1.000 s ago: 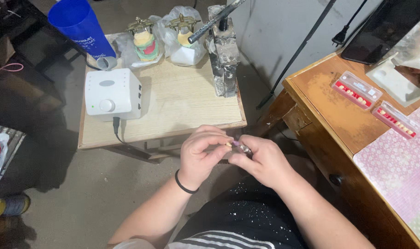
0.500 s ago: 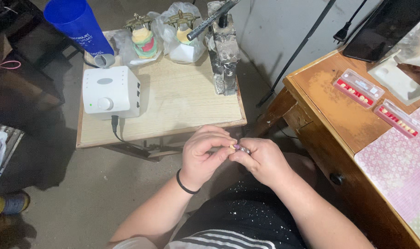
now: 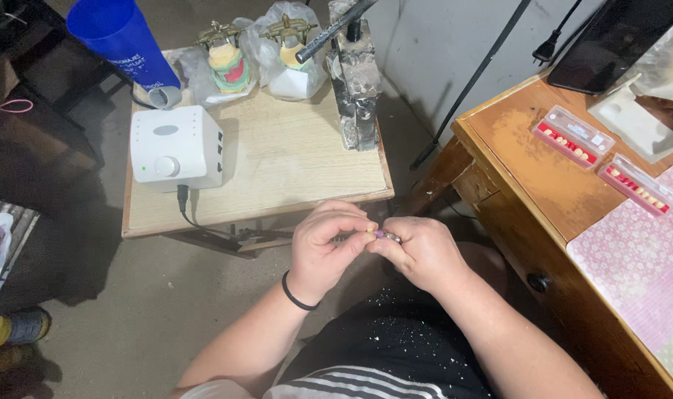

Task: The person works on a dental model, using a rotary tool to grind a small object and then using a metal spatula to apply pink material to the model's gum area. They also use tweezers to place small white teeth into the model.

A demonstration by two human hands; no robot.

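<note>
Both hands meet over the lap, just off the front edge of the small wooden bench [image 3: 277,159]. Left hand [image 3: 323,247]: fingers pinched on a tiny cream tooth-shaped piece [image 3: 371,227], held at thumb and fingertip. Right hand [image 3: 423,251]: clenched around a slim metal handpiece with a purple-banded tip [image 3: 386,236]; only the tip end shows, the rest is buried in the fist. Tip and piece look touching or very nearly so; can't tell which.

Handling read:
- Cream piece: very light, rigid, smooth, likely slippery, and small enough to pop out of a pinch. Probably brittle at thin edges. Best grip is across its broad faces, working face left exposed.
- Handpiece: light, stiff, cylindrical. Hold low near the tip, pencil-style, for control. Its tip is the part to keep fingers off.
- Bracing the hands against each other looks sensible; they do touch at the knuckles.

Nearby: white box-shaped control unit with a round knob [image 3: 175,144] on the bench, its cable hanging off the front edge. White flecks on the black lap fabric [image 3: 395,347].
</note>
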